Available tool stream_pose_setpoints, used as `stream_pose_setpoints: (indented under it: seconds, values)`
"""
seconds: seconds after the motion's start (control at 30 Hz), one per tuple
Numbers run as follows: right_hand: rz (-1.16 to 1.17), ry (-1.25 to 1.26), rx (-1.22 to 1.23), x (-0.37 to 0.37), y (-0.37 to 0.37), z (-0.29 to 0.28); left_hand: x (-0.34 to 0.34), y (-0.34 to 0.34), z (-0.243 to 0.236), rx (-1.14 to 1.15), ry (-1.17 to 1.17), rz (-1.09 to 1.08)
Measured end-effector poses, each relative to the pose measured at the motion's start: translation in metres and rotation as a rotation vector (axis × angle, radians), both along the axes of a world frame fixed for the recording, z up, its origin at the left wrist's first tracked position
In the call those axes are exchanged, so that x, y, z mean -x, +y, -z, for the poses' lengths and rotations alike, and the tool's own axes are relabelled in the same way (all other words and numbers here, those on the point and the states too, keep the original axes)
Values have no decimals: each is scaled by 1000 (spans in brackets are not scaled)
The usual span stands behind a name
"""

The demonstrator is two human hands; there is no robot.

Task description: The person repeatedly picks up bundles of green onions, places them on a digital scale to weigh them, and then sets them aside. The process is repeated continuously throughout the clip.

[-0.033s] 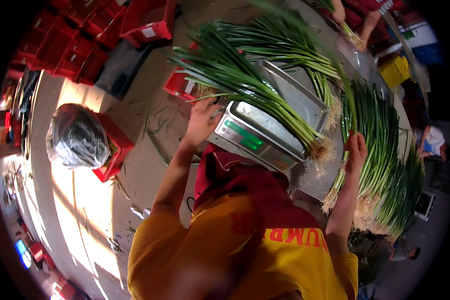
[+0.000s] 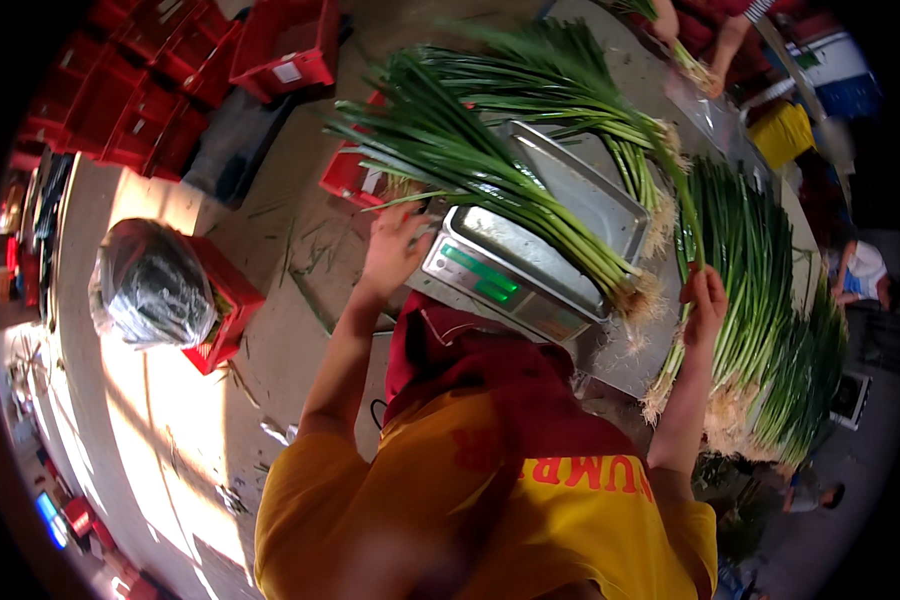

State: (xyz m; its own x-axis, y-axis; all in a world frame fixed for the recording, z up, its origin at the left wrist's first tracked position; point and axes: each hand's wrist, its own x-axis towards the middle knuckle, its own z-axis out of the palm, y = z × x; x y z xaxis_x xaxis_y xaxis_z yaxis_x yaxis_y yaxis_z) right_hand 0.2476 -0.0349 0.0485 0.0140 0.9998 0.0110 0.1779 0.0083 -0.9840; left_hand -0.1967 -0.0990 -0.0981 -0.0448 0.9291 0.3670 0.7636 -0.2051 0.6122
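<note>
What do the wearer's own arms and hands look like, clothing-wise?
Both the left hand and right hand are bare, with no gloves or watch visible. The forearms are uncovered too; short, plain yellow sleeves end around the elbows.

Motion blur smears the upper reach of a long, thin green onion stalk point(image 2: 691, 222) at the right hand point(image 2: 706, 300), whose fingers hide its lower end. Long green leaves point(image 2: 410, 112) partly cover the red plastic crate point(image 2: 341, 178) beyond the left hand point(image 2: 395, 250). The upper edge cuts off a co-worker with bare forearms point(image 2: 730, 48).
</note>
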Motion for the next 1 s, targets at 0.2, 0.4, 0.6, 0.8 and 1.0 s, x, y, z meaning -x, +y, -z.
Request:
stream_pose_setpoints:
  seconds: [0.2, 0.4, 0.6, 0.8, 1.0]
  values:
    - [419, 159, 27, -61, -73, 22, 7, -2, -11, 71, 15, 26]
    - [691, -114, 186, -167, -111, 112, -62, 55, -47, -89, 14, 357]
    - [805, 304, 228, -98, -132, 191, -133, 123, -57, -51, 426, 696]
    - [759, 763, 29, 16, -67, 204, -149, 146, -48, 280, 573, 784]
    - [626, 745, 410, 1, -71, 125, -154, 149, -52, 275, 589, 858]
